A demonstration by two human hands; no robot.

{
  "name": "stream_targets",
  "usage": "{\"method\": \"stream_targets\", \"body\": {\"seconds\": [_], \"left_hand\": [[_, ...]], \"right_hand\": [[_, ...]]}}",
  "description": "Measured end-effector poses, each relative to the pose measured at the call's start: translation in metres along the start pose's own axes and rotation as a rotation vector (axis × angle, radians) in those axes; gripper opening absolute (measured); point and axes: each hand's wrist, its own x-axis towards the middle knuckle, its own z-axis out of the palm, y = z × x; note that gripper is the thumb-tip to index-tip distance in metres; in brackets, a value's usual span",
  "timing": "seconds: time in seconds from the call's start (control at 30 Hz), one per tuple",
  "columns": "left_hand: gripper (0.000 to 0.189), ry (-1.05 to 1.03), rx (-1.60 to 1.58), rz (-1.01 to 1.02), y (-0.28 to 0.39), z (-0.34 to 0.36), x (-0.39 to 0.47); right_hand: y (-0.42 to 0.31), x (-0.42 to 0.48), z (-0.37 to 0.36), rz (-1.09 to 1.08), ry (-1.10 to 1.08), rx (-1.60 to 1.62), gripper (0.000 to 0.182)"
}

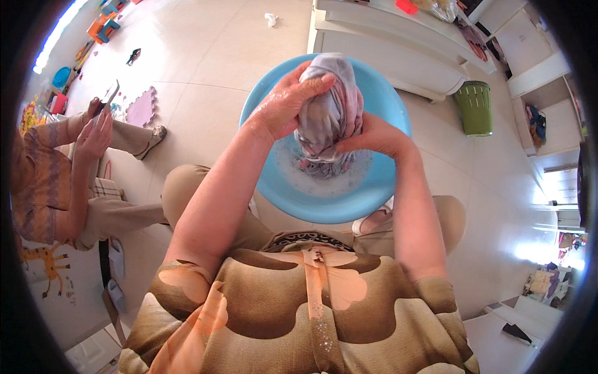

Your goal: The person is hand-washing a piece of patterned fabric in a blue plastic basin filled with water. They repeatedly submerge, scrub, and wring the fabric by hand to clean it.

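Observation:
A wet, bunched greyish cloth (327, 112) with pinkish patches is held up over a blue plastic basin (322, 212). My left hand (287, 100) grips its upper left side, the thumb lying across the front. Lower down, my right hand (371, 135) clasps the cloth from the right. The cloth's bottom end hangs into sudsy water (308, 180) in the basin. Wet skin glistens on my left hand. The basin sits on the floor in front of me, between my knees. Some of my fingers are hidden behind the cloth.
A white cabinet (373, 56) stands just beyond the basin, with a green slotted bin (475, 110) to its right. At the left sits another person (42, 182), hands raised. A purple foam mat piece (141, 106) and crumpled white tissue (271, 19) lie on the tiled floor.

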Motion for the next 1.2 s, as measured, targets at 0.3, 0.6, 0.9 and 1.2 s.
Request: {"method": "stream_targets", "body": {"seconds": [0.3, 0.6, 0.9, 1.2], "left_hand": [[0.034, 0.165, 0.573, 0.085, 0.016, -0.022, 0.001], [0.028, 0.451, 1.588, 0.028, 0.002, -0.019, -0.006], [0.036, 0.522, 1.77, 0.051, -0.014, -0.034, -0.008], [0.026, 0.513, 1.619, 0.039, -0.022, -0.044, -0.007]], "right_hand": [[0.025, -0.001, -0.032, -0.005, 0.395, -0.31, 0.031], [-0.002, -0.016, -0.042, -0.307, 0.771, 0.022, 0.019], [-0.066, -0.047, -0.04, -0.671, 0.821, 0.251, 0.025], [-0.06, -0.035, -0.04, -0.558, 0.759, 0.258, 0.023]]}}
